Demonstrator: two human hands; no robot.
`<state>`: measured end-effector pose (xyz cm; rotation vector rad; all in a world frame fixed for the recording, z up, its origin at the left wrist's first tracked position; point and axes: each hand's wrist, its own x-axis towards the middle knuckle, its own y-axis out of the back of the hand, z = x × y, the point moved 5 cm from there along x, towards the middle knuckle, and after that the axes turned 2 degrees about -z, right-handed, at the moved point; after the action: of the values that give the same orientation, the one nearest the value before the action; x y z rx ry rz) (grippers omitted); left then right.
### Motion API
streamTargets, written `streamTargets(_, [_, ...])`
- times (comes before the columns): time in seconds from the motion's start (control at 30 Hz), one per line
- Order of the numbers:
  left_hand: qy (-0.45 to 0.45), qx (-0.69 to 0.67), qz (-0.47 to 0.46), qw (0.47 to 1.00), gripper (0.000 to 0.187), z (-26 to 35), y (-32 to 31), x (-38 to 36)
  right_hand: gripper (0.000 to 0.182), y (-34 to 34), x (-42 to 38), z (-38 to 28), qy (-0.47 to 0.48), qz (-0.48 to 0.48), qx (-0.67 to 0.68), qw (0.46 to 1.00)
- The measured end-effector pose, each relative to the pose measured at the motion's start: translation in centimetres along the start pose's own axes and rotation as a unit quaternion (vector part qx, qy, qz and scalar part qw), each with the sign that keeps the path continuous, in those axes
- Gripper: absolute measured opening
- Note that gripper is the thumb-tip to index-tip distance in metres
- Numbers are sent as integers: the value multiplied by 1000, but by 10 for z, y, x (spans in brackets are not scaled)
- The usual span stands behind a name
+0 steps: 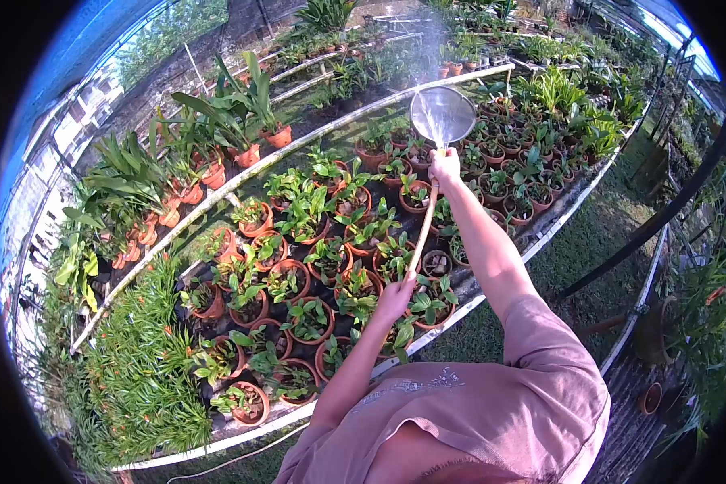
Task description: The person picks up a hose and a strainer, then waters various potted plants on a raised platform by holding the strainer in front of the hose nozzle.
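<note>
My right hand (444, 166) is closed around the upper end of a tan hose (425, 222), arm stretched out. Water sprays from that end past a round mesh disc (443, 115) and upward in a fine mist. Lower on the same hose, my left hand (396, 297) grips it with the fingers wrapped round. Beneath both hands stand rows of clay pots with leafy plants, one of them a pot (307, 319) left of my left hand. How the disc is attached is hidden by my right hand.
Taller plants in orange pots (277, 136) line a pale rail (331, 125) at the left. Dense grassy plants (137, 363) fill the lower left. A white bed edge (532, 250) runs diagonally beside grass, and a dark pipe (653, 222) crosses the right side.
</note>
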<state>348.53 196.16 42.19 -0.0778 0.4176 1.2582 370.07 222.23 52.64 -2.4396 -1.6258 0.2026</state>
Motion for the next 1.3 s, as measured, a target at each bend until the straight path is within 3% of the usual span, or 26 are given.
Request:
streamTargets(0.1, [-10, -26, -36, 999, 49, -21, 10, -32, 23, 16, -40, 20, -32, 67, -30, 997])
streamTargets(0.33, [-22, -29, -112, 993, 52, -101, 69, -129, 17, -18, -193, 31, -43, 27, 6, 999])
streamTargets(0.47, [-30, -79, -125, 989, 47, -140, 101, -184, 15, -37, -263, 32, 1, 112, 14, 994])
streamTargets(0.5, [-67, -108, -128, 984, 48, -138, 107, -198, 16, -32, -284, 28, 5, 131, 20, 991])
streamTargets(0.57, [-208, 5, -101, 973, 50, -149, 120, -206, 17, -20, -323, 15, 9, 189, 33, 981])
streamTargets(0.63, [-264, 64, -86, 959, 52, -164, 124, -219, 23, -5, -351, 13, -7, 220, 32, 975])
streamTargets(0.7, [-218, 63, -107, 968, 55, -171, 125, -237, 23, 7, -374, 21, -18, 245, 4, 969])
streamTargets(0.73, [-98, 17, -161, 982, 55, -183, 119, -244, 22, 11, -385, 26, -11, 248, -1, 969])
streamTargets(0.8, [-84, -6, -168, 982, 52, -188, 114, -265, 20, 17, -408, 26, 5, 254, -13, 967])
streamTargets(0.93, [-97, -68, -183, 976, 50, -210, 116, -268, 18, 29, -445, 21, 6, 320, -1, 947])
streamTargets(0.97, [-83, -54, -180, 979, 50, -202, 122, -272, 15, 29, -449, 21, 0, 309, 26, 951])
streamTargets(1.0, [-130, -51, -165, 976, 49, -197, 124, -277, 18, 33, -448, 22, -3, 284, 19, 959])
streamTargets(1.07, [-149, -19, -176, 973, 51, -224, 115, -263, 25, 45, -442, 30, -10, 232, 8, 973])
streamTargets(1.17, [-117, -32, -169, 978, 53, -180, 108, -301, 20, 49, -456, 16, 10, 273, 16, 962])
streamTargets(1.3, [-173, 11, -159, 972, 56, -176, 109, -293, 19, 64, -470, 7, 11, 279, 30, 960])
